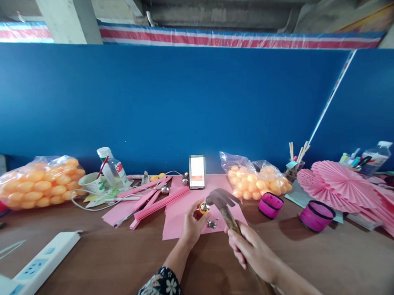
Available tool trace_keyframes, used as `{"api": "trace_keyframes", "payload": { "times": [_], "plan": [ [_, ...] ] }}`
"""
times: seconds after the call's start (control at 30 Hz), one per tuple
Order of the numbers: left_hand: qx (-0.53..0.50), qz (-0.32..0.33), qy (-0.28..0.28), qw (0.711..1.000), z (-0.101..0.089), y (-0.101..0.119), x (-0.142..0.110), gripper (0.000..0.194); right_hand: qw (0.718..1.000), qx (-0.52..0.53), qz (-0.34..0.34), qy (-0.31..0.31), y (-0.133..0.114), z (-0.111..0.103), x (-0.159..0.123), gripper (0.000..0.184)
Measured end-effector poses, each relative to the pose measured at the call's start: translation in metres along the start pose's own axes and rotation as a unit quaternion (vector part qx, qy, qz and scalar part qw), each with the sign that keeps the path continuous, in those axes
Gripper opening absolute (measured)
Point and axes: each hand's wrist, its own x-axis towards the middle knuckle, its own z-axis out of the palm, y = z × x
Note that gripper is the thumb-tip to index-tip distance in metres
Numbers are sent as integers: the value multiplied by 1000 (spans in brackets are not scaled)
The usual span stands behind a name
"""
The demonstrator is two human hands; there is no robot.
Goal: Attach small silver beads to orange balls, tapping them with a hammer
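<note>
My right hand [247,245] is wrapped round the wooden handle of a claw hammer [224,203], its metal head raised over the pink paper. Just left of the hammer head, my left hand [194,221] pinches an orange ball [201,211] that has a shiny silver ball [205,207] at its front; whether the silver ball sits inside or against it I cannot tell. Small silver beads [211,224] lie in a cluster on the pink paper sheet [174,218] beside my left fingers. A phone [197,175] with a blurred screen stands upright at the back of the sheet.
Bags of orange balls [38,185] stand left and right [250,182]. Folded pink strips [160,203], a cup [92,182] and a bottle [111,168] are left of centre. Magenta pouches [270,205] and pink paper fans [335,185] lie right; a power strip [42,267] is front left.
</note>
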Motion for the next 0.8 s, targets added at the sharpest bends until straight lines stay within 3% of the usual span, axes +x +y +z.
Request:
{"api": "trace_keyframes", "payload": {
  "times": [0.43,0.67,0.8],
  "plan": [
    [6,-8,8,1000,-1,-2,1,44,1000,2,8,-26,1,1,2,36],
    [26,11,30,999,-1,-1,1,40,1000,-7,-16,-17,-13,1,-4,33],
    [-9,8,5,1000,0,-2,1,40,999,-18,-10,-24,-9,3,-3,33]
  ]
}}
